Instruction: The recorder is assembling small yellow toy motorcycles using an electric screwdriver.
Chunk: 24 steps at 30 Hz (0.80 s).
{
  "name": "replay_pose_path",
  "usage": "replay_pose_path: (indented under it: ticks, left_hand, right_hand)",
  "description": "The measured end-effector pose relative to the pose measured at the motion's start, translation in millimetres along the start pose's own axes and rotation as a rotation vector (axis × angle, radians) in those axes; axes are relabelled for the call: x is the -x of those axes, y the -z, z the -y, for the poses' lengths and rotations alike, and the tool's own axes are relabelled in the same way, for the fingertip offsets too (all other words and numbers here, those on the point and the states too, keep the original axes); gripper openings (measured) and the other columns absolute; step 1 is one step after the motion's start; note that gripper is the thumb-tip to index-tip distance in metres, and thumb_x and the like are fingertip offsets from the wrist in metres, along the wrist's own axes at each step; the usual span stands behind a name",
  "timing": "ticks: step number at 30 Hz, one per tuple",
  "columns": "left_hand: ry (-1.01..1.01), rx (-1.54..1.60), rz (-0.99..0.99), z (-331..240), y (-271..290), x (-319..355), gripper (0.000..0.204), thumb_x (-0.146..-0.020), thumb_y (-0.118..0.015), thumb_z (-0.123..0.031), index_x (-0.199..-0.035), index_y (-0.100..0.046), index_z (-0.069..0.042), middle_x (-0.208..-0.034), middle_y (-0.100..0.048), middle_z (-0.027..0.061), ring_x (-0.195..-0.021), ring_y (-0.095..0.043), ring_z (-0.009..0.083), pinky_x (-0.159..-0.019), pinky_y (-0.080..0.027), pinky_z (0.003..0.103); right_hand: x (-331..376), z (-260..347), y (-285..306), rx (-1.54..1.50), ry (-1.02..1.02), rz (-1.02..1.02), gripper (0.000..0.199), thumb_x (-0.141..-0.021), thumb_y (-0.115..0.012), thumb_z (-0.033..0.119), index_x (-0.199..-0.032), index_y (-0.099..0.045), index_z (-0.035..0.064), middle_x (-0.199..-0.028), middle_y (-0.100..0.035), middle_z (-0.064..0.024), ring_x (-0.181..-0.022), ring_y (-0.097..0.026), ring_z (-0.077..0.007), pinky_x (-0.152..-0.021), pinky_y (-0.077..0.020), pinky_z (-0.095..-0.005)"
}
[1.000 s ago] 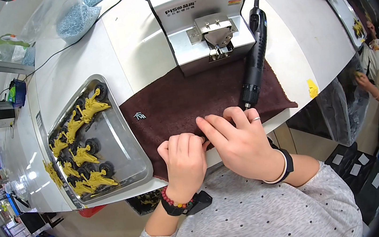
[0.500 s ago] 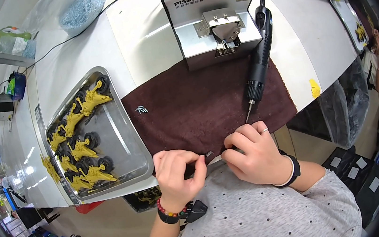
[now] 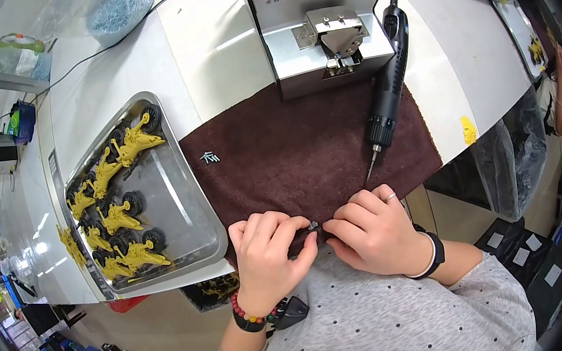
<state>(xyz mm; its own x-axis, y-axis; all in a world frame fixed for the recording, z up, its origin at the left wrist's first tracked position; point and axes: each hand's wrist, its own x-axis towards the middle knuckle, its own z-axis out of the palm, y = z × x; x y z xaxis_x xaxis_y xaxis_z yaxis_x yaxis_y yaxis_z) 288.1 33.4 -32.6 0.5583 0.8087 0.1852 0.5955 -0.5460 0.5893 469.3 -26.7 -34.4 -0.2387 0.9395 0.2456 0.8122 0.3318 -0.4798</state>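
Observation:
My left hand and my right hand meet at the near edge of a dark brown cloth, fingertips pinched together on a small grey metal part. What lies under the fingers is hidden. A black electric screwdriver lies on the cloth just beyond my right hand, its tip pointing toward me. A few small screws rest on the cloth's far left corner.
A metal tray with several yellow toy motorcycles stands to the left. A white box-shaped machine sits behind the cloth. A bag of blue bits lies at the back left. Another person's arm shows at the far right.
Both hands have pulled back from the middle of the cloth to its near edge and closed together on the small part. The screwdriver lies where it was.

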Motion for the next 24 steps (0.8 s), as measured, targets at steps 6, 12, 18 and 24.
replay_pose_path:
  ticks: [6, 12, 18, 24]
  left_hand:
    - [0.084, -0.003, 0.063, -5.9, -2.3, -1.5, 0.019, -0.062, -0.074, -0.014, -0.078, -0.065, -0.012, -0.076, -0.056, -0.0040, -0.074, -0.051, 0.0141, -0.075, -0.030, 0.030]
    - [0.087, -0.018, 0.131, -6.1, -0.9, -4.0, 0.018, -0.064, -0.073, -0.013, -0.079, -0.064, -0.013, -0.077, -0.056, -0.0039, -0.077, -0.051, 0.0142, -0.077, -0.029, 0.031]
    - [0.084, 0.079, 0.081, -4.4, 3.5, 1.0, 0.015, -0.068, -0.073, -0.013, -0.081, -0.065, -0.012, -0.081, -0.060, -0.0024, -0.080, -0.053, 0.0141, -0.077, -0.028, 0.031]
    - [0.027, 0.009, 0.078, -5.6, 0.2, 1.4, 0.015, -0.071, -0.071, -0.010, -0.084, -0.065, -0.012, -0.083, -0.061, -0.0015, -0.080, -0.055, 0.0153, -0.077, -0.028, 0.032]
  right_hand:
    - [3.7, -4.1, -2.2, 0.042, 0.051, 0.009, 0.027, -0.059, -0.074, 0.013, -0.085, -0.065, 0.0128, -0.083, -0.057, 0.0025, -0.076, -0.051, -0.0149, -0.065, -0.0329, -0.0328]
    - [4.7, -3.4, -2.0, 0.007, 0.013, -0.066, 0.025, -0.060, -0.074, 0.012, -0.083, -0.065, 0.0127, -0.081, -0.056, 0.0025, -0.074, -0.050, -0.0155, -0.064, -0.0326, -0.0324]
    - [3.6, -4.8, -4.2, -0.014, -0.019, -0.156, 0.020, -0.064, -0.067, 0.012, -0.083, -0.064, 0.0109, -0.080, -0.056, 0.0019, -0.072, -0.051, -0.0139, -0.063, -0.0336, -0.0301]
    - [-0.7, -6.4, -12.0, -0.087, 0.020, -0.268, 0.020, -0.066, -0.066, 0.011, -0.086, -0.064, 0.0100, -0.084, -0.060, 0.0015, -0.073, -0.054, -0.0135, -0.064, -0.0339, -0.0297]
